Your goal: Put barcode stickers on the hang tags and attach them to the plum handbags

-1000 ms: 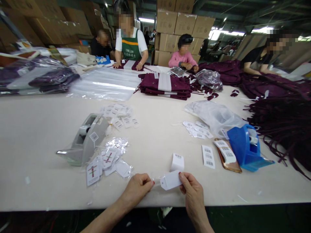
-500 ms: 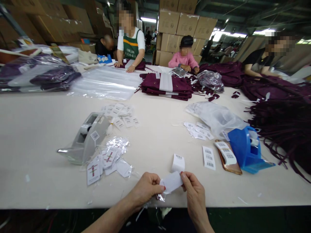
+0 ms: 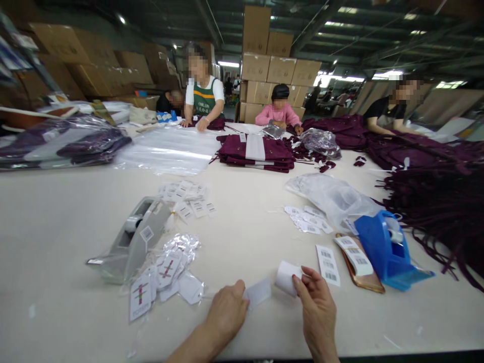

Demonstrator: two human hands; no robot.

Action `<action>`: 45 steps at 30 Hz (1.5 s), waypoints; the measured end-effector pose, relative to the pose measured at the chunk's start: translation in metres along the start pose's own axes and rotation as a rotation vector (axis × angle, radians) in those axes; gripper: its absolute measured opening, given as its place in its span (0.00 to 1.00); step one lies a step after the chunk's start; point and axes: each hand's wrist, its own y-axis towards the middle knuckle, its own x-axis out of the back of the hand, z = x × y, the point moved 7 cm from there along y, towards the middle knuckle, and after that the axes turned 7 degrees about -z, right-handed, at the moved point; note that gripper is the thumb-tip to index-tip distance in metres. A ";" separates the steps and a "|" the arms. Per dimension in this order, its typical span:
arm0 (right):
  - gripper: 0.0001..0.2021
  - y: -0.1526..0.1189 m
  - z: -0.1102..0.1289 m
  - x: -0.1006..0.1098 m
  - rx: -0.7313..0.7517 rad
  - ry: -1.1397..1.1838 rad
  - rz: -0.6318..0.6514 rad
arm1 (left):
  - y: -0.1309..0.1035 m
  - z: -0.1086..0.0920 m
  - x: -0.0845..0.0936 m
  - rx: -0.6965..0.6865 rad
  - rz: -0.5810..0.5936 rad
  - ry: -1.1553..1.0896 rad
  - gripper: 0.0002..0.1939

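Note:
My left hand (image 3: 229,310) is closed, its fingers pinching the left end of a blank white hang tag (image 3: 260,293). To its right, my right hand (image 3: 319,307) grips a curled white label strip (image 3: 287,278) between thumb and fingers. The strip's face turned to me is plain, and a small gap separates it from the tag. Left of my hands lies a pile of white hang tags (image 3: 168,267) with printed crosses and clear plastic loops. A flat barcode sticker strip (image 3: 327,264) rests on the table just beyond my right hand.
A grey tape dispenser (image 3: 130,239) stands at left, a blue one (image 3: 389,252) at right beside a phone (image 3: 363,277) bearing stickers. Small barcode tags (image 3: 308,219) lie near a plastic bag (image 3: 333,196). Folded maroon garments (image 3: 274,151) are stacked farther back, where several people work.
My right hand has let go of the hang tag and taken up the curled label strip from the table. My left hand keeps the tag. The view has tilted upward.

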 end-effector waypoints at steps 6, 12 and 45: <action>0.18 -0.038 0.018 0.000 0.102 0.064 0.081 | -0.024 -0.043 0.026 -0.325 -0.200 -0.109 0.13; 0.13 -0.072 0.025 0.000 0.259 -0.073 0.086 | -0.027 -0.043 -0.003 0.040 0.173 -1.048 0.13; 0.11 -0.096 0.046 -0.012 0.842 -0.441 0.325 | -0.048 -0.035 -0.020 0.166 0.219 -0.952 0.08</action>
